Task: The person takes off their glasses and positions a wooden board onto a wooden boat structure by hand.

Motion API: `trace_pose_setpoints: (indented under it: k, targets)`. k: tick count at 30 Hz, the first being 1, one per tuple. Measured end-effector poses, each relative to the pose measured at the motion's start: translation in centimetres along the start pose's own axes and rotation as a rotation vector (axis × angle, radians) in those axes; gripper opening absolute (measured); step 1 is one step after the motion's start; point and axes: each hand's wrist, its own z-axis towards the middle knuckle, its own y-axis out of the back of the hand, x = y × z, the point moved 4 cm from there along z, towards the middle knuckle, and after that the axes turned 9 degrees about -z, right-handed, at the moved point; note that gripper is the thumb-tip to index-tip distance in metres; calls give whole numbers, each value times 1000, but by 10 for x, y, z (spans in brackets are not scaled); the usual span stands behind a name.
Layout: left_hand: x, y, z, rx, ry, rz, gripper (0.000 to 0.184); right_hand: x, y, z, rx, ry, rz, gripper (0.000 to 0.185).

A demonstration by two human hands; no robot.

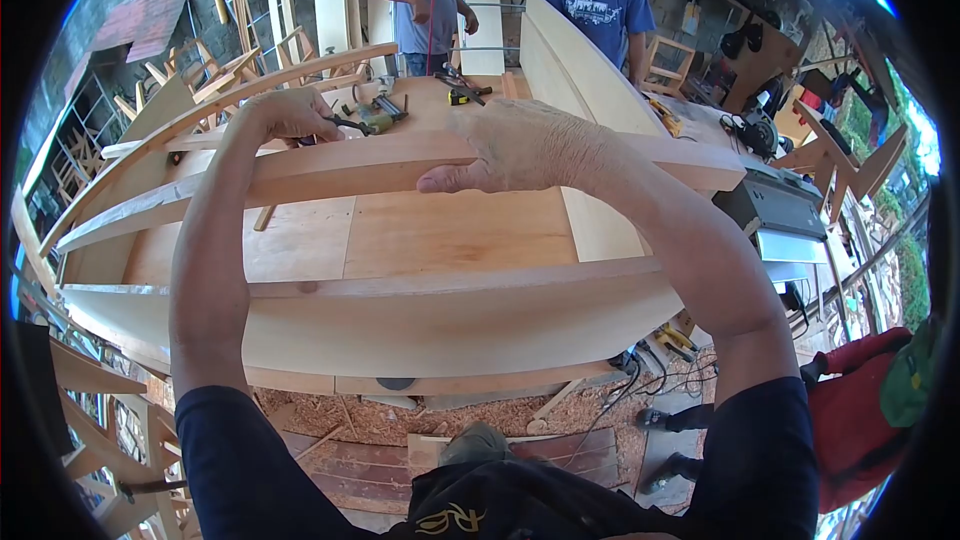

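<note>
As a curved board (450,328) stands nearer than the long beam (370,172), a wide gap between their edges shows tabletop (460,235). Right hand (530,145) half-closed over the beam, holding it, thumb along near face. Left hand (285,115) at beam's upper edge, farther left, fingers curled; cannot tell what it grips. Beyond beam: tape measure (459,97); farther, person in grey top (413,28), another in blue T-shirt (597,12).
</note>
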Motion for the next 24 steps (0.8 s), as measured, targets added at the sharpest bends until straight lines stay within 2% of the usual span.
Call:
trace_pose_setpoints:
  k: [24]
  targets:
    - [-6, -2, -10, -1, -49, -30, 22, 2, 3, -3, 22, -12, 9, 83]
